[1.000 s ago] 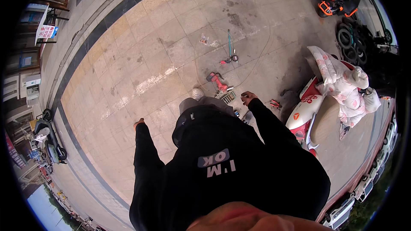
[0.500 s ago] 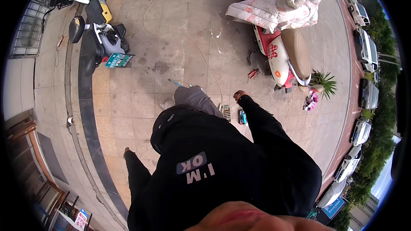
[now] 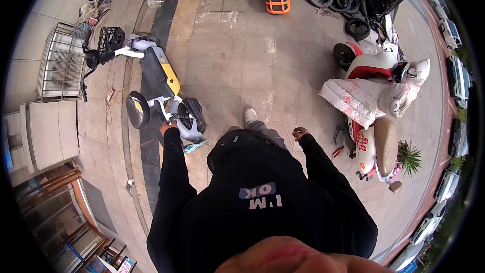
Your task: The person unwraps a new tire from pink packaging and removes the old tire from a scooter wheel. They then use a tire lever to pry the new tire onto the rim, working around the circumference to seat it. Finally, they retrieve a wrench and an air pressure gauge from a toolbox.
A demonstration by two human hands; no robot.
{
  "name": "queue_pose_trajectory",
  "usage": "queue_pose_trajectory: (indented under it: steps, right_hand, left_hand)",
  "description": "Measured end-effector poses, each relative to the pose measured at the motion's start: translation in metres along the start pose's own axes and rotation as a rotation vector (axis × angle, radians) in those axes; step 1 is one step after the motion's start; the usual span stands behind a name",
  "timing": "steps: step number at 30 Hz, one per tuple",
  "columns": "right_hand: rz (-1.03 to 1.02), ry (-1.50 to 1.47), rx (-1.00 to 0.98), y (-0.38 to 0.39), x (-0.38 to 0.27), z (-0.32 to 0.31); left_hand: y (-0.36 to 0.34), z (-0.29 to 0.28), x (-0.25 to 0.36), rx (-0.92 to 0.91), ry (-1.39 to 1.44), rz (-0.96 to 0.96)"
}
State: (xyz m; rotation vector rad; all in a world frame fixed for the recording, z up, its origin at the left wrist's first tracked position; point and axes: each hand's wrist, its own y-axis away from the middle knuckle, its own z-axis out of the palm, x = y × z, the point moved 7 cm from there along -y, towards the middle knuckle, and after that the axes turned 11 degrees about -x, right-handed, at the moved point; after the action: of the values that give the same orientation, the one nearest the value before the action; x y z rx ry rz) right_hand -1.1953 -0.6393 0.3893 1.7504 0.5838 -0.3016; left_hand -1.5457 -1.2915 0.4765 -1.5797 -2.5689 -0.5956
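Note:
On the left stands a yellow and grey electric scooter [image 3: 160,73] with a black seat [image 3: 137,110] and a front basket [image 3: 110,39]. My left hand [image 3: 168,126] is at its rear end, closed on the white rear rail [image 3: 164,112], with some fingers hidden. My right hand [image 3: 300,133] hangs over the paving to the right of my leg, fingers curled; what it may hold is too small to make out. Beyond that hand, red-handled pliers [image 3: 338,151] lie on the ground beside a red and white scooter [image 3: 371,146].
A quilted cover [image 3: 353,102] drapes the red and white scooter. Several tyres [image 3: 339,0] lie at the far right, near an orange-framed vehicle [image 3: 278,5]. A caged outdoor unit [image 3: 63,65] stands by the left wall. A spiky plant [image 3: 408,157] and parked cars [image 3: 457,82] are on the right.
I have moved toward the yellow and grey scooter, and my left hand has come up to its rear. The tool sets on the ground by my leg are out of sight.

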Motion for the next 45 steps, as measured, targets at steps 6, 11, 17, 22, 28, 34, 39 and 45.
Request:
queue_pose_trajectory:
  steps: [6,11,17,22,28,34,39,45]
  right_hand:
    - [-0.557,-0.032,0.284,-0.074,-0.431,-0.204]
    - [-0.382,0.215,0.443,-0.206,-0.523,-0.291]
    - [-0.216,0.14,0.31,-0.335,-0.648,-0.268]
    - [-0.302,0.207,0.411,-0.381,-0.82,-0.379]
    - [-0.754,0.242,0.535,-0.451,-1.132,-0.51]
    - [-0.798,0.785,0.422,-0.599,-1.371,-0.549]
    - [-0.223,1.11,0.263,-0.739,-1.394,-0.552]
    - [-0.048,1.003,0.183,-0.744,-1.413,-0.514]
  left_hand:
    - [-0.134,0.077,0.051,-0.527,-0.254,-0.438]
    - [-0.261,0.144,0.155,-0.674,-0.068,-0.681]
    - [-0.534,0.088,0.312,-0.255,0.404,-0.873]
    - [-0.744,-0.069,0.758,-0.01,0.222,0.175]
    - [-0.802,-0.336,1.06,0.676,0.585,0.883]
    - [-0.923,-0.39,1.197,-0.885,2.043,1.076]
    - [-0.89,-0.277,1.31,-0.905,1.296,1.106]
    - [-0.887,-0.114,1.338,-1.115,0.846,1.091]
